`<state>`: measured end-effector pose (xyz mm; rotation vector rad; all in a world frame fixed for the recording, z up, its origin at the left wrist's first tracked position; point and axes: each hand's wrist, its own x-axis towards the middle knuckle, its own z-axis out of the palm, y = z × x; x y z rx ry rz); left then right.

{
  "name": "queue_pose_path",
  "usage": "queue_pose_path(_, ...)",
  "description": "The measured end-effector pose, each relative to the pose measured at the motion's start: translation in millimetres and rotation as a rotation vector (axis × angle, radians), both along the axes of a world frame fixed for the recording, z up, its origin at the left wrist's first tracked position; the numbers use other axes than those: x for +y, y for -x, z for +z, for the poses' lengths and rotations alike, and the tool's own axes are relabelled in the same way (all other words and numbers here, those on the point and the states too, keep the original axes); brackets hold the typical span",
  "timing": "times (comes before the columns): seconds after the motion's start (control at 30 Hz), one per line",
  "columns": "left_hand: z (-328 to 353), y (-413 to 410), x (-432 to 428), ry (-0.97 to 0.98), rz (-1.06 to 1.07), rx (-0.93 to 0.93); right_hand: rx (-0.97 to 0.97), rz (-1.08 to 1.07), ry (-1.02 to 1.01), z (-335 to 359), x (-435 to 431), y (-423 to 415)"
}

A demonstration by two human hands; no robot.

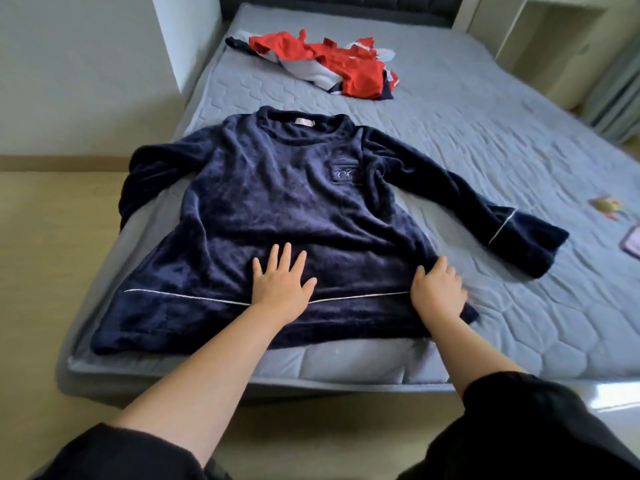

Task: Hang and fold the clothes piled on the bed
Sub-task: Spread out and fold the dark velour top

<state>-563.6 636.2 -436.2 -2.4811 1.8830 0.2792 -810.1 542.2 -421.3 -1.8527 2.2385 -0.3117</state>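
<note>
- A navy fleece top is being spread flat, front up, on the near corner of the bed.
- The top's lower front is being pressed by the left hand, fingers straight and splayed, nothing gripped.
- The top's right side edge is being met by the right hand, fingers curled; whether cloth is being gripped cannot be told.
- A red and grey clothes pile is being seen beyond the top's collar.

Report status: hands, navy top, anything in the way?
Left hand flat on navy top, spread front-up on bed. Right hand at its side edge, grip unclear. Red clothes pile farther up the bed, apart.
</note>
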Motion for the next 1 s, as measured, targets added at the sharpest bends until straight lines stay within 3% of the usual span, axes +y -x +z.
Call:
queue_pose_path(0.13,4,22,-15,0.016,-0.077,0.055,-0.118,-0.007,-0.184,16,-23,24)
queue_pose_path(0.23,5,28,-27,0.004,-0.036,0.062,0.076,0.037,-0.386,27,-30,35)
queue_pose_path(0.3,5,28,-36,-0.013,0.058,0.081,0.172,0.082,-0.313,27,-31,33)
queue_pose_path(0.43,8,39,-54,0.032,0.034,0.076,0.151,0.449,0.232,21,-28,2)
queue_pose_path(0.5,7,48,-61,0.086,-0.090,0.062,0.174,0.591,0.186,8,-28,-5)
queue_pose_path(0.57,4,55,-64,0.073,-0.192,0.050,0.156,0.573,-0.022,-13,-34,6)
queue_pose_path(0.6,2,58,-65,0.045,-0.201,0.047,0.029,0.503,-0.106,-16,-41,16)
queue_pose_path(0.67,1,64,-71,0.007,-0.157,0.053,-0.419,0.282,-0.114,-16,-55,34)
queue_pose_path(0.8,11,90,-90,-0.021,-0.177,0.079,-1.589,-0.354,-0.180,-3,-74,67)
queue_pose_path(0.83,12,99,-94,-0.027,-0.214,0.088,-1.789,-0.457,-0.192,-1,-78,75)
queue_pose_path(1.0,8,139,-104,-0.031,-0.389,0.143,-2.223,-0.692,0.041,15,-96,112)
